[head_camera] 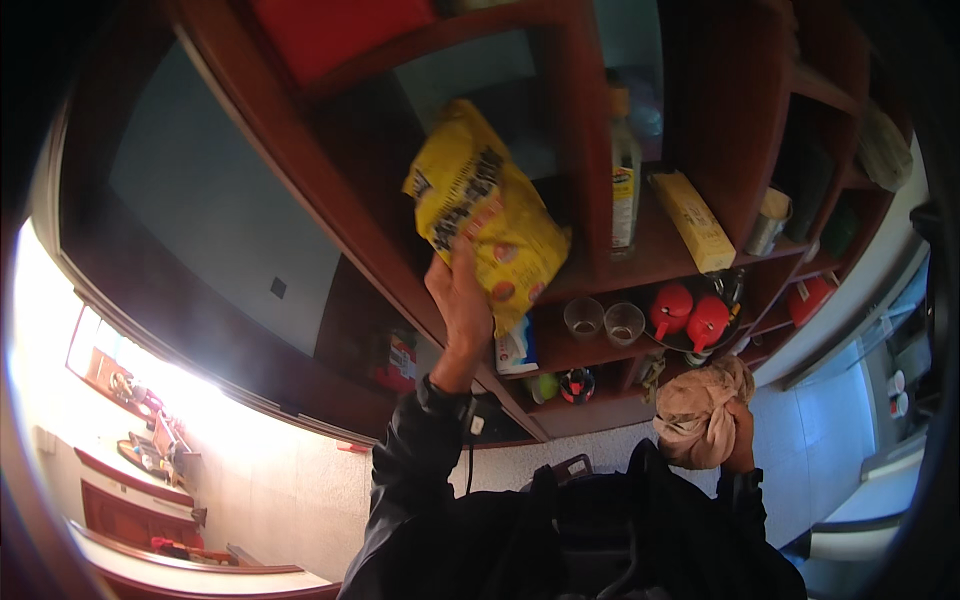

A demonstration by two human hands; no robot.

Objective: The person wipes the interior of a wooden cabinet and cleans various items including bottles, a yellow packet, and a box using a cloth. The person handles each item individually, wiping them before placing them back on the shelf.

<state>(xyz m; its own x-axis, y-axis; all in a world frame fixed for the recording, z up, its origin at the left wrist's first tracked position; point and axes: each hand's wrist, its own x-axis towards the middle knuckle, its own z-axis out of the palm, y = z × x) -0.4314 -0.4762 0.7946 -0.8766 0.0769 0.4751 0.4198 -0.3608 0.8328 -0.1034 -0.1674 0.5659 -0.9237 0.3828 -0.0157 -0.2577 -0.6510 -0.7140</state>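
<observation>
My left hand [463, 307] grips a yellow plastic packet [491, 217] by its lower left edge. The packet bears dark printed writing and is tilted in front of an opening in a reddish-brown wooden shelf unit [577, 277]. Bunched in my right hand [741, 439] is a pinkish-beige cloth [701, 412], held low in front of the unit's right part. Right of the packet, a glass bottle [624, 195] with a yellow label stands on a shelf. A long yellow box [694, 221] lies beside the bottle.
Below are two clear cups [604, 322], a tray [679, 345] with two red lidded pots [690, 311], and a blue-and-white packet [517, 349]. A metal can [769, 221] stands farther right. Dark glass panels [225, 195] extend left; pale tiled floor [806, 420] lies beneath.
</observation>
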